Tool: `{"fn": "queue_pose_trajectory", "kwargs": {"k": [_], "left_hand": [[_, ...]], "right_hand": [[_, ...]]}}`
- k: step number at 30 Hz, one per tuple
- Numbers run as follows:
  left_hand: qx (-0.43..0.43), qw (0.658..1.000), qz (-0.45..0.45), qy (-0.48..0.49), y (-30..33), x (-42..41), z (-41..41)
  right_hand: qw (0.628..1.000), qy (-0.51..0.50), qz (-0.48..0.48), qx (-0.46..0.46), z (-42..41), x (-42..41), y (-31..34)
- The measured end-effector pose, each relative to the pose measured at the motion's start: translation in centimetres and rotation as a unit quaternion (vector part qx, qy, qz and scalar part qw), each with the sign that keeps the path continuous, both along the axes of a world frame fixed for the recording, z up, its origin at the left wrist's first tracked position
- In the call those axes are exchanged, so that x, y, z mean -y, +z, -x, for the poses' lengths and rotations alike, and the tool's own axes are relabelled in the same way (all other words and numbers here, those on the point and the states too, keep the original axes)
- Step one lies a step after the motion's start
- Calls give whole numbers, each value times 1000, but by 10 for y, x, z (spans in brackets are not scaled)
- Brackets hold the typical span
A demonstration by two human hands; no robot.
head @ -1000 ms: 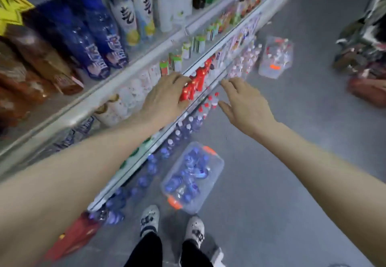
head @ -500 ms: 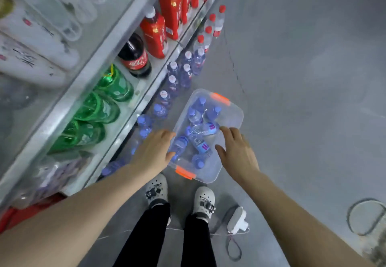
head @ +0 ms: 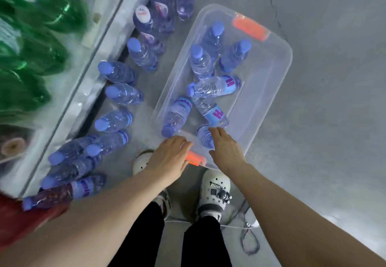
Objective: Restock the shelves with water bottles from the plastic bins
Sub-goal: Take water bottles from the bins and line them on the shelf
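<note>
neither grip holds anything yet — both hands reach down over the near end of the plastic bin [head: 277,62], fingers relaxed and loosely spread. left hand [head: 167,160] hovers above the near orange latch [head: 195,158], partly covering it; right hand [head: 226,147] has its fingertips just at the small bottle [head: 203,136] lying by the near wall, and whether they touch it i cannot tell. my guess is that this bottle is the one about to be picked up, since it lies closest to the reach.

counted in the bin: seven water bottles with blue caps — three upright toward the far end, four lying on their sides nearer the hands, among them a labelled bottle [head: 215,87] across the middle. lying loose like that, they look simply dumped in for carrying, not arranged.

outside the bin, along the foot of the shelf [head: 100,43], more water bottles [head: 119,72] stand or lean on the floor [head: 323,120] in a rough row; i make it about a dozen, though the far ones blur together. green bottles [head: 41,43] fill the shelf itself, too smeared to count.

two orange latches, one at each end of the bin. two white shoes [head: 216,191] stand just behind it, so the person is stooping directly over the stock.
</note>
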State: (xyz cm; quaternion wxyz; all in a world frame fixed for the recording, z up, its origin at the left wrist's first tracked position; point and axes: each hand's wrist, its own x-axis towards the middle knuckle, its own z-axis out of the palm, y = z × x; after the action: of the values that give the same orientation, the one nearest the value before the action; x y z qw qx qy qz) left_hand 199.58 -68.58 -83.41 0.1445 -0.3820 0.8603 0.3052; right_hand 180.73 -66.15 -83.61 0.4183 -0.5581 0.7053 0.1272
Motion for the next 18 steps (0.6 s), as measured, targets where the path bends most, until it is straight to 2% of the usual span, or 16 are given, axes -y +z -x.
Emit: {"fn": "queue_pose_trajectory", "kwargs": {"k": [5, 7, 10, 12, 14, 18], "left_hand": [[18, 999, 26, -36, -14, -1, 1], [27, 999, 4, -43, -7, 3, 0], [88, 992, -60, -62, 17, 18, 4], [149, 980, -123, -36, 44, 32, 10], [175, 969, -176, 11, 78, 46, 14], [135, 969, -192, 73, 177, 69, 17]], "right_hand": [[997, -36, 40, 52, 2, -7, -17], [995, -63, 53, 62, 9, -7, -10], [993, -98, 39, 61, 25, 2, 18], [991, -108, 31, 78, 38, 13, 49], [985, -124, 25, 114, 51, 27, 96], [974, -160, 27, 159, 73, 60, 215]]}}
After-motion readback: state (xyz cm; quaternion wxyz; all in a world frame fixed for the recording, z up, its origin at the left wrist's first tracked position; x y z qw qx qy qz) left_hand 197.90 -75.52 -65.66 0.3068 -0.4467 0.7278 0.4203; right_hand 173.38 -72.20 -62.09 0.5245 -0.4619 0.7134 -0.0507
